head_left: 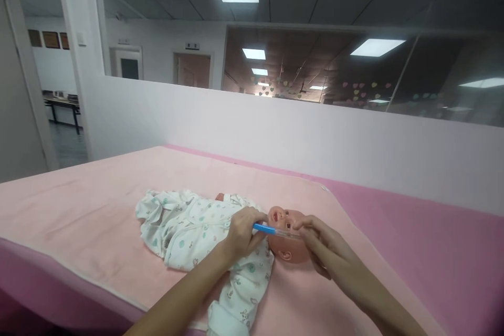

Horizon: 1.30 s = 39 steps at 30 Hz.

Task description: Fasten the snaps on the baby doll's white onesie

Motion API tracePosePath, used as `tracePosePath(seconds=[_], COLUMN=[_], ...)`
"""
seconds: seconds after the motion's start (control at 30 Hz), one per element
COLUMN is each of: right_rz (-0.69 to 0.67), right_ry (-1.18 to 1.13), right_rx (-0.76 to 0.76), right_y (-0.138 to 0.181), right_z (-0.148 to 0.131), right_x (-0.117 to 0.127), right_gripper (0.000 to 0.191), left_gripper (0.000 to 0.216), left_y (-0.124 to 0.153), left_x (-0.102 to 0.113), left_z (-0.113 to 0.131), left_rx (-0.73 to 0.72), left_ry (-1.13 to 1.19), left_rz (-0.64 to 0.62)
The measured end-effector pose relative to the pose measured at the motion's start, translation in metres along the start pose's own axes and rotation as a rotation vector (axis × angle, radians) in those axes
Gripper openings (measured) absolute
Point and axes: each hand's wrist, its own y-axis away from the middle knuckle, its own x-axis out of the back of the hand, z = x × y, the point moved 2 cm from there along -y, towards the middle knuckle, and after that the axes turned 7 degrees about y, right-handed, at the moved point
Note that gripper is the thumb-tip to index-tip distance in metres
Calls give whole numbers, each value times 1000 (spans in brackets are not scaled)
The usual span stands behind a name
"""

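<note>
A baby doll (293,250) lies on its back on the pink sheet, head to the right, dressed in a white patterned romper (208,223). Over the doll's chest and neck, my left hand (244,231) is closed around the blue end of a slim stick (264,229). The stick's other part is clear and passes in front of the doll's face. At that clear end, my right hand (321,244) has its thumb and fingers pinched together beside the doll's head. The stick's exact kind cannot be made out.
A pale pink sheet (98,205) covers a darker pink padded surface (441,241). Behind it runs a low white wall (295,131) with glass above. An open doorway at the left shows a dark table (63,102).
</note>
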Motion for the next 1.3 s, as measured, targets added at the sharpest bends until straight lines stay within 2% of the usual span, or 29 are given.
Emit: tracePosePath(seconds=[0.07,0.23,0.37,0.5,0.63,0.73,0.87,0.93,1.03,1.1,1.17,1.3], right_rz=[-2,77,62,48,-16,18,62,56,177,256,318,501], right_ry=[75,224,284,335,463,625,764,827,1059,1256,1412,1486], right_rx=[24,55,93,147,150,181,259,300,342,372,385,142], right_y=[4,4,1,5,7,3,-14,-33,-84,-130,-179,-259], right_z=[-2,-2,-3,-10,-17,-21,-25,-24,-20,-18,-19,-29], right_x=[-2,1,-3,-8,-6,0,9,12,18,21,28,58], right_gripper=[34,35,34,30,33,37,38,38,38,34,32,23], left_gripper=[8,23,28,28,30,30,23,24,33,35,33,27], left_y=[0,3,7,6,2,0,-1,-2,-3,-2,-2,-1], left_x=[1,-2,-8,-5,6,11,16,21,32,37,39,39], left_z=[1,6,10,7,0,-3,-11,-19,-34,-42,-46,-47], left_rx=[-37,-126,-162,-195,-204,-205,-90,47,304,399,414,360], left_ry=[-23,-72,-89,-117,-193,-233,-265,-262,-234,-212,-205,-227], left_rz=[24,-24,0,18,53,59,45,120,410,550,572,509])
